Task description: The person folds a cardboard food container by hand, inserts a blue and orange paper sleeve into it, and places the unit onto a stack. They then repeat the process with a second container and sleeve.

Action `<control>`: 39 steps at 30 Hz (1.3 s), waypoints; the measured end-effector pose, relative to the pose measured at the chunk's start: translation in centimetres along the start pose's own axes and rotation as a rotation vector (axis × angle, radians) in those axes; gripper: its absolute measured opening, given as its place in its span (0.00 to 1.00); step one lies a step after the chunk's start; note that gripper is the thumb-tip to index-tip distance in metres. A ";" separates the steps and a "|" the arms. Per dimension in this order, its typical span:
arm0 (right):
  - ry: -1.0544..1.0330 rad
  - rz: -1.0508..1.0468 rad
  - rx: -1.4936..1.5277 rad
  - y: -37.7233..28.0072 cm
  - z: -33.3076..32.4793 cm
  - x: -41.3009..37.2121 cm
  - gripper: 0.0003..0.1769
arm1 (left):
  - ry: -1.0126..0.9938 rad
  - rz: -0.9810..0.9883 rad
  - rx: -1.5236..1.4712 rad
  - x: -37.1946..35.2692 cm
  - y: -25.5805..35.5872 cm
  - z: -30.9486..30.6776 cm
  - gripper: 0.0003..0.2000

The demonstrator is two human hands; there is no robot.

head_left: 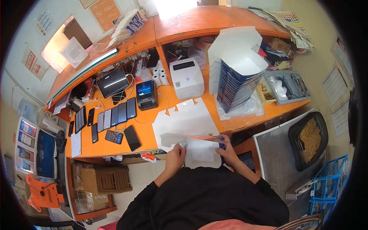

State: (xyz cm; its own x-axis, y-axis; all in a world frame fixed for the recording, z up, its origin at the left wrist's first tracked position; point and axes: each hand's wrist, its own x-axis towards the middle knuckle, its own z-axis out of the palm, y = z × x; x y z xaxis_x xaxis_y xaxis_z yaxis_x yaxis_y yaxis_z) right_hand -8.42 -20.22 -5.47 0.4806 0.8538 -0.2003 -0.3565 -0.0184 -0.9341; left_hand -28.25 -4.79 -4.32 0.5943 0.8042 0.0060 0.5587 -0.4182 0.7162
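Note:
A partly folded cardboard box, white inside, is held near my body at the desk's front edge. My left hand pinches its left side, fingers closed on the card. My right hand grips the right side, where a bit of dark printed outer face shows. Just beyond lie flat white box blanks with notched edges, partly under the held one. To the right, a tall stack of nested folded boxes, dark outside and white inside, leans on clear plastic, with more white blanks beside and above it.
Several phones, a small black printer, a white label printer and a tablet occupy the orange desk. Right of the stack sits a grey utensil tray. A black food tray rests on a metal surface at right.

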 end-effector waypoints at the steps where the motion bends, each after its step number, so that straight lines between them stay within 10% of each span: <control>1: 0.027 -0.023 -0.002 -0.5 0.0 -0.3 0.35 | -0.019 0.025 0.060 0.0 -1.0 1.2 0.11; 7: 0.134 -0.060 -0.064 -2.1 -4.0 1.5 0.32 | -0.234 -0.121 -0.423 3.3 -1.1 1.8 0.19; 10: 0.036 0.079 0.248 -8.2 -4.8 1.5 0.33 | -0.270 0.274 -0.820 4.4 2.4 -0.1 0.56; 13: -0.117 0.249 0.339 -9.9 -7.1 2.6 0.44 | -0.447 0.485 -0.531 4.6 4.5 0.2 0.76; 16: 0.039 -0.120 0.361 -8.9 -6.0 3.5 0.59 | -0.306 0.492 -0.663 5.4 6.7 2.1 0.78; 22: -0.306 -0.656 -0.424 -14.5 -8.3 1.4 0.70 | -0.316 0.528 -0.857 7.0 10.7 2.0 0.73; 27: -0.165 -0.523 -0.461 -18.5 -7.9 0.7 0.65 | -0.297 0.411 -0.845 7.7 15.4 0.8 0.62; 29: -0.180 -0.564 -0.421 -21.7 -7.6 0.7 0.61 | -0.156 0.683 -0.632 9.3 16.1 0.5 0.63; 35: 0.228 -1.087 -1.601 -31.3 -4.7 0.2 0.52 | 0.211 0.963 -0.514 14.2 23.8 2.1 0.67; 39: -0.065 -0.943 -1.638 -32.5 -0.5 2.0 0.31 | 0.249 0.930 -0.316 17.9 23.9 6.9 0.69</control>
State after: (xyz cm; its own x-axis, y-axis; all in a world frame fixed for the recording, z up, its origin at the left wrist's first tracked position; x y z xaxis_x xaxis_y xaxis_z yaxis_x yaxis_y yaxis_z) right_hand 4.53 -18.12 24.39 -0.0037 0.8938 0.4485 0.9986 0.0273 -0.0462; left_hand -0.25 -3.27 8.12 0.5577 0.2966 0.7753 -0.2646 -0.8217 0.5048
